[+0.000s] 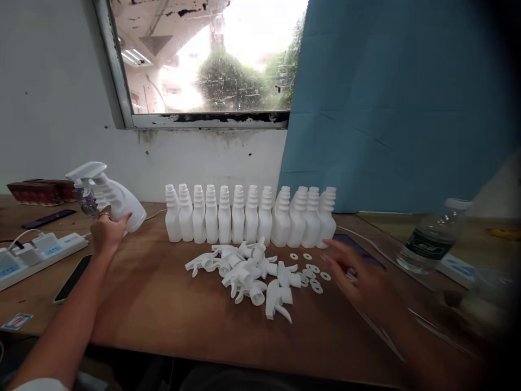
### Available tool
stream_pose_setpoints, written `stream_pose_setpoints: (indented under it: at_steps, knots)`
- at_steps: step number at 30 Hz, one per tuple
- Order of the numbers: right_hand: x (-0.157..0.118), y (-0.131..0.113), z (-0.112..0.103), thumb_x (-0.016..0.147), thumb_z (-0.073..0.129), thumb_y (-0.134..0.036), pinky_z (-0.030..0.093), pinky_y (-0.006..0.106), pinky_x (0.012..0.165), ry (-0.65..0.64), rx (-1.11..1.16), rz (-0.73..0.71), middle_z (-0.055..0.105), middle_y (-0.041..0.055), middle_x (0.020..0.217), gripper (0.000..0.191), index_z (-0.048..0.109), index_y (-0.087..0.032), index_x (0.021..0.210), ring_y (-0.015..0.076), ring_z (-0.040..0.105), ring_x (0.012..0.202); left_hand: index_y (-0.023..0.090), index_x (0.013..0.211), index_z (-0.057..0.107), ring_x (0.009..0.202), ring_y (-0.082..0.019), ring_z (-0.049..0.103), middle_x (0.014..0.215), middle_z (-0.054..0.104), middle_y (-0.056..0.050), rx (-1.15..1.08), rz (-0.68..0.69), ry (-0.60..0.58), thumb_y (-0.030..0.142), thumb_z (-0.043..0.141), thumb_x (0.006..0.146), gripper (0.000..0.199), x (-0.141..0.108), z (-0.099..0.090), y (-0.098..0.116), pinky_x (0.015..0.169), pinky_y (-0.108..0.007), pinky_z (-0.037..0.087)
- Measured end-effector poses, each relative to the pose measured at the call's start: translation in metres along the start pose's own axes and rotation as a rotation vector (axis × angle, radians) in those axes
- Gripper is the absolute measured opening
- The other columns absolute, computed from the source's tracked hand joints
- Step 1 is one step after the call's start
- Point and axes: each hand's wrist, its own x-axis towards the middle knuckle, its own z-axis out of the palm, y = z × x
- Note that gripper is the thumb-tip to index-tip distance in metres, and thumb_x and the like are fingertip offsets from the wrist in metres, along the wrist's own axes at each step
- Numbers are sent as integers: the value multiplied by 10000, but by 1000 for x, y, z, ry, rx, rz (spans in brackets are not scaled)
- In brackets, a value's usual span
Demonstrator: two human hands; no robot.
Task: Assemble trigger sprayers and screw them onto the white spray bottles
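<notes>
Currently, left hand (108, 231) grasps tilted white spray bottle (122, 205); right hand (362, 278), blurred, hangs loosely released just beside flat white rings (311, 273).

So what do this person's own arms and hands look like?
Both are gloveless. The left hand seems to wear a thin ring, and a white sleeve shows at that arm's lower end in the picture. The right hand is too blurred for finer details.

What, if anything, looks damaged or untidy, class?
The window frame looks damaged: its lower edge is patchy black and white, perhaps peeling, above a stained wall. The spray heads lie jumbled, unlike the bottles lined up behind.
</notes>
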Motion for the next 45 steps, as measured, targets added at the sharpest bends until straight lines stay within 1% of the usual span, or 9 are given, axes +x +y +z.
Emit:
stream_pose_setpoints:
  at_steps: [5,12,22,30,33,36,39,43,45]
  knots:
    - [-17,13,27,929,485,-158,428,260,507,62,-269,-302,696,10,598,225,700,-160,996,136,599,437,8,1264,555,979,-330,588,1062,619,-158,31,-19,-45,512,677,784,707,-7,19,-24,833,-448,483]
    - [-24,20,27,953,482,-198,447,240,515,-7,-214,-216,740,10,697,209,671,-167,1037,127,640,465,-21,1310,493,893,-307,582,1035,587,-162,75,-70,-85,556,617,820,767,-12,23,-40,753,-410,470]
    - [-27,21,31,950,477,-242,422,247,467,-38,-221,-121,707,-24,627,219,683,-183,992,124,597,395,-19,1444,362,1067,-340,492,1159,455,-169,89,-6,-153,504,537,888,783,-21,27,-36,932,-487,404]
    - [-28,37,34,908,467,-223,484,293,605,-62,-284,62,741,61,824,199,662,-190,928,209,690,653,-39,1462,271,1155,-394,452,1269,414,-223,84,-9,-155,480,549,888,822,-24,29,-33,979,-542,367]
    - [-28,52,37,885,423,-172,514,341,744,-93,-295,109,709,103,877,226,649,-177,885,244,683,817,-6,1448,276,1233,-435,393,1355,366,-237,68,-6,-75,484,598,856,833,-22,21,-27,992,-589,352]
    - [-31,63,41,864,411,-138,512,388,791,-149,-317,134,674,127,874,251,661,-160,848,263,651,852,42,1356,390,1267,-411,391,1334,424,-204,5,104,113,408,622,847,669,-20,7,-9,1018,-591,347]
    - [-36,64,46,841,429,-96,499,390,813,-241,-318,150,674,121,906,259,679,-160,826,258,633,880,79,1216,505,1175,-351,485,1168,547,-150,-122,260,194,328,613,841,463,-38,-11,34,1019,-559,382]
    - [-42,60,50,829,461,-57,465,376,868,-334,-309,177,691,92,1019,295,696,-191,945,237,615,969,168,1060,574,879,-225,619,1089,606,-86,-457,422,-118,352,574,898,245,-108,-36,112,788,-380,547]
    - [-44,59,50,846,465,-61,458,367,864,-366,-306,191,698,90,1021,301,696,-198,983,228,618,966,206,1126,563,1017,-232,612,1183,588,-83,-574,632,-355,338,549,928,238,-149,-43,144,857,-367,542]
